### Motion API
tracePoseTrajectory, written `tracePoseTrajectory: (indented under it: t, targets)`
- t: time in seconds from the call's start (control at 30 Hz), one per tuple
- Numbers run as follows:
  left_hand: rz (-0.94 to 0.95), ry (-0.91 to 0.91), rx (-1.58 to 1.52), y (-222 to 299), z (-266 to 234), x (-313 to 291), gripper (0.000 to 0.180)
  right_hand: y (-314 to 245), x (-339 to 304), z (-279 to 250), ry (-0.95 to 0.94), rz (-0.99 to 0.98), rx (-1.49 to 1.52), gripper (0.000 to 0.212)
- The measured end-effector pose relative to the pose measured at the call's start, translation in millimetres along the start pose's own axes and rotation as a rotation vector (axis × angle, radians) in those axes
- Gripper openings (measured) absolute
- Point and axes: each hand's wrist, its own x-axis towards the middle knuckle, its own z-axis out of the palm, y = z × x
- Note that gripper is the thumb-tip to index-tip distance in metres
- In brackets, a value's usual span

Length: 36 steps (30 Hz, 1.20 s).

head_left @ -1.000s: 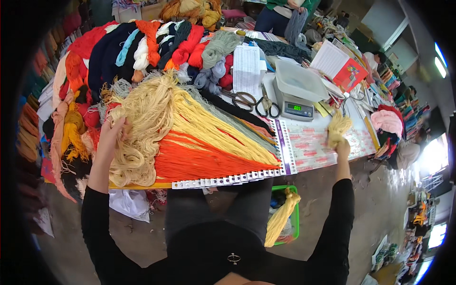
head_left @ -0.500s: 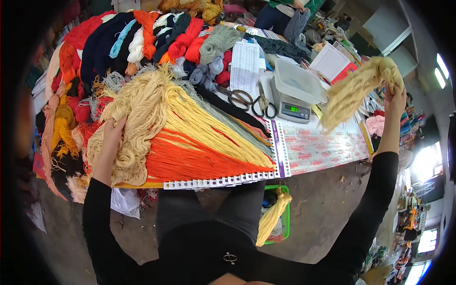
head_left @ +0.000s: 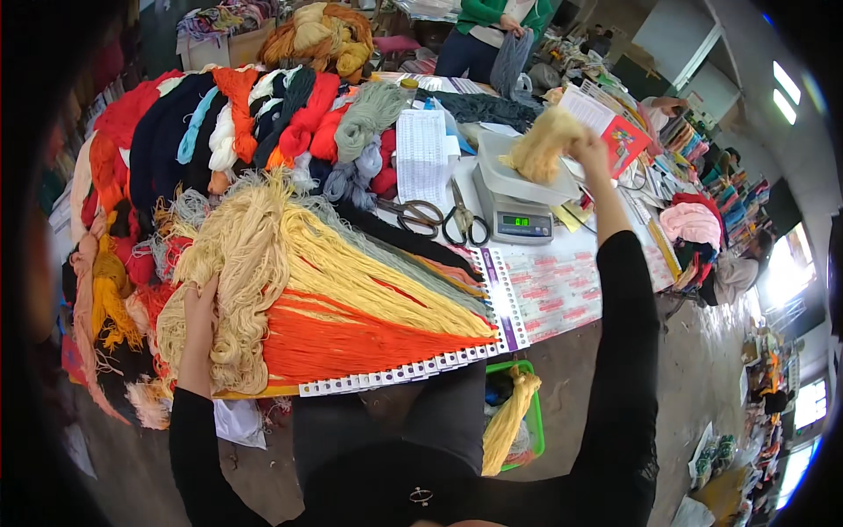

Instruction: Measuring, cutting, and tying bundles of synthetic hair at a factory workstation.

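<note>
My right hand is closed round the top of a pale yellow yarn skein. The skein hangs with its lower end in a clear plastic tub on a digital scale, whose display glows green. At the left, my left hand grips a thick bundle of cream yarn, its fingers partly buried in the strands. Beside that bundle, yellow strands and orange strands fan across the table, narrowing toward white punched cards.
Two pairs of scissors lie left of the scale, below a printed sheet. Many coloured skeins pile up at the far left. A green basket with yarn stands below the table edge. Across the table a person holds grey yarn.
My right hand has swung left and lowered the pale yellow skein from the table's right side into the tub. The scale's reading has changed. My left hand stays in the cream yarn; the view has shifted.
</note>
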Motion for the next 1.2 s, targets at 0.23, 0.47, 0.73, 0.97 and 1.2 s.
tracePoseTrajectory:
  t: [0.23, 0.47, 0.73, 0.97, 1.2]
  targets:
    - [-0.012, -0.005, -0.04, -8.8, -0.8, 6.0, 0.025, 60.6, -41.8, 20.9, -0.229, -0.09, -0.582, 0.039]
    - [-0.037, 0.011, 0.014, -5.0, 1.2, 5.9, 0.031, 45.3, -46.6, -10.1, -0.234, -0.081, -0.451, 0.046]
    - [-0.011, -0.043, -0.102, -7.2, -1.8, 7.2, 0.034, 42.3, -67.7, -32.4, -0.163, -0.115, -0.497, 0.039]
    - [0.03, 0.078, -0.133, -9.1, 10.8, 5.7, 0.026, 22.7, -82.7, -35.2, -0.186, -0.139, -0.42, 0.037]
    - [0.237, 0.233, -0.238, 7.8, -16.3, -6.4, 0.025, -26.4, -112.5, -6.9, -0.39, -0.099, -0.205, 0.032]
